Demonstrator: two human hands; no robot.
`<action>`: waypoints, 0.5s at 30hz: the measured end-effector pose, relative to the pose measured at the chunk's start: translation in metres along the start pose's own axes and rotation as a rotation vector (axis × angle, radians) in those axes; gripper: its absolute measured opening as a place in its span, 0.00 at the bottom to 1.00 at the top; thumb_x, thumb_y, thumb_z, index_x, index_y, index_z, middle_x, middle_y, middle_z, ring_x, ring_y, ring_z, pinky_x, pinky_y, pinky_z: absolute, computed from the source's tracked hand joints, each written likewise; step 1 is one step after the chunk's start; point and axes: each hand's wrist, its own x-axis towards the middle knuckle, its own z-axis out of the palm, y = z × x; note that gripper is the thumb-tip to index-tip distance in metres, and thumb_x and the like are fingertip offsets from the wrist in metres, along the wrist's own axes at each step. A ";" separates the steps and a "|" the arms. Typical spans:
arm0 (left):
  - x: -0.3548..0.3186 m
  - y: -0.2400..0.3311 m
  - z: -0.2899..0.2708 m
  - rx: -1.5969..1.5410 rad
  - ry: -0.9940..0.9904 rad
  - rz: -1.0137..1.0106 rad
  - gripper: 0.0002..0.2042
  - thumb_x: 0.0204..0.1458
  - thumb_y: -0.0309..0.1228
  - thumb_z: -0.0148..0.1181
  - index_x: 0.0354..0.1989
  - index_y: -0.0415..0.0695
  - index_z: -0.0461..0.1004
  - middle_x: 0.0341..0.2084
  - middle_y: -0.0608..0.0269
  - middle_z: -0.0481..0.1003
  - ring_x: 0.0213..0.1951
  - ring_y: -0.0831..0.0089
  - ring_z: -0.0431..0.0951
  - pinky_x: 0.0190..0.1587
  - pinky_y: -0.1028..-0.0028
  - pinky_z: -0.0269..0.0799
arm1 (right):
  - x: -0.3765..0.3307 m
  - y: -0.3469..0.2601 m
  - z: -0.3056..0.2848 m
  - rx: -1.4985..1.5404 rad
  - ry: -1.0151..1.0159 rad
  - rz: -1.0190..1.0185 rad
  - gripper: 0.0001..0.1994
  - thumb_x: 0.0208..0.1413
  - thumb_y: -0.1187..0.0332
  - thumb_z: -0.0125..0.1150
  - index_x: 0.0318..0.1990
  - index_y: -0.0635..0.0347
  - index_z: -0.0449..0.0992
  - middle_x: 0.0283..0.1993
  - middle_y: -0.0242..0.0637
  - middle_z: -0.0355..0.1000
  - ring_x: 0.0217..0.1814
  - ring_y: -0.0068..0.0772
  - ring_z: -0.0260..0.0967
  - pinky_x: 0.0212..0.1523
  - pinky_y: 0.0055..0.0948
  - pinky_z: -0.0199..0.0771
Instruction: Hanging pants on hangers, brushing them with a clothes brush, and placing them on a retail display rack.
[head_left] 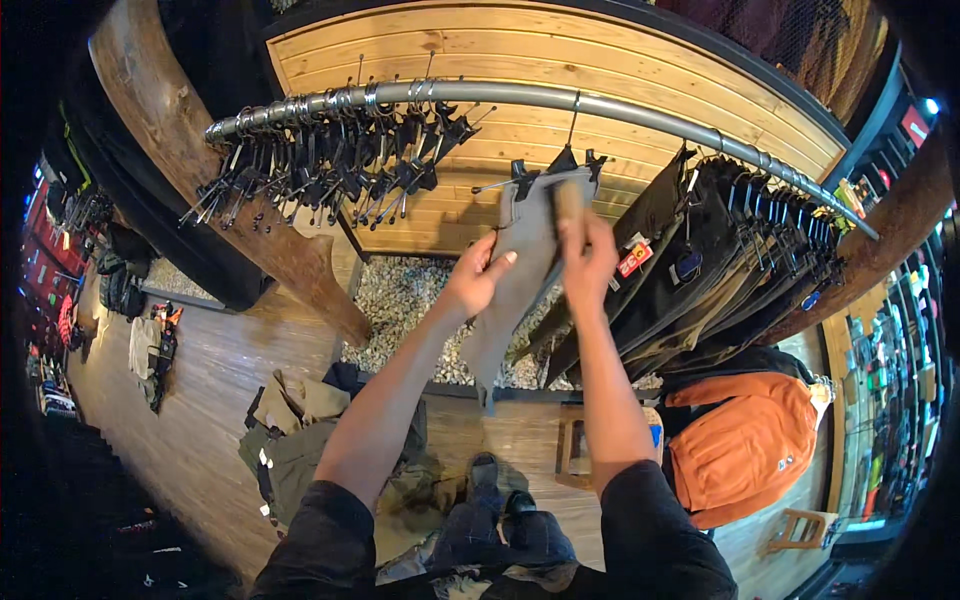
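Note:
A grey garment (520,270) hangs folded from a black clip hanger (560,165) hooked on the curved metal rail (620,105). My left hand (475,275) grips the garment's left edge about halfway down. My right hand (588,250) is closed on its upper right side, just below the hanger, where a tan tag or label shows. The garment's lower end dangles toward the pebble bed.
Many empty black clip hangers (330,160) bunch at the rail's left end. Dark trousers (720,260) hang in a row to the right. An orange backpack (745,440) sits at lower right. Olive garments (300,430) lie piled on the wood floor. A thick tree trunk (230,180) leans at left.

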 end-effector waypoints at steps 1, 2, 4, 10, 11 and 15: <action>0.003 -0.003 -0.002 0.004 -0.006 0.007 0.15 0.61 0.25 0.50 0.55 0.37 0.65 0.46 0.62 0.74 0.47 0.77 0.72 0.53 0.74 0.66 | 0.009 0.013 0.002 -0.005 0.105 0.223 0.16 0.53 0.67 0.65 0.46 0.67 0.73 0.41 0.43 0.72 0.43 0.35 0.70 0.45 0.29 0.68; 0.002 -0.011 -0.013 0.056 -0.016 0.063 0.15 0.61 0.26 0.50 0.55 0.37 0.65 0.46 0.62 0.74 0.47 0.78 0.71 0.53 0.75 0.67 | 0.010 0.003 0.007 0.074 0.085 0.271 0.17 0.54 0.66 0.65 0.47 0.68 0.73 0.42 0.43 0.72 0.44 0.35 0.70 0.46 0.28 0.68; -0.006 -0.010 -0.032 0.122 -0.011 0.123 0.15 0.61 0.26 0.50 0.56 0.37 0.64 0.47 0.62 0.74 0.47 0.79 0.71 0.52 0.75 0.67 | 0.002 -0.040 0.020 0.119 0.017 0.087 0.17 0.55 0.66 0.64 0.48 0.68 0.73 0.41 0.42 0.73 0.43 0.33 0.70 0.45 0.28 0.68; -0.001 0.000 -0.021 -0.007 -0.071 0.070 0.15 0.61 0.26 0.50 0.56 0.38 0.64 0.46 0.64 0.73 0.46 0.80 0.71 0.51 0.76 0.67 | 0.023 -0.019 0.018 0.138 0.149 0.381 0.17 0.52 0.65 0.67 0.45 0.67 0.75 0.43 0.49 0.73 0.45 0.45 0.72 0.46 0.35 0.71; 0.000 -0.002 -0.022 0.068 -0.066 0.102 0.15 0.62 0.26 0.50 0.56 0.38 0.64 0.46 0.64 0.73 0.46 0.80 0.71 0.51 0.75 0.67 | 0.019 -0.028 0.021 0.140 0.154 0.374 0.17 0.52 0.65 0.67 0.45 0.67 0.75 0.43 0.49 0.73 0.45 0.45 0.72 0.46 0.35 0.71; -0.008 -0.008 -0.043 0.053 -0.057 0.049 0.15 0.62 0.27 0.50 0.56 0.38 0.64 0.48 0.64 0.73 0.48 0.80 0.70 0.53 0.76 0.66 | -0.003 -0.063 0.027 0.080 -0.068 -0.080 0.15 0.54 0.64 0.65 0.44 0.65 0.76 0.42 0.48 0.73 0.43 0.46 0.72 0.44 0.37 0.71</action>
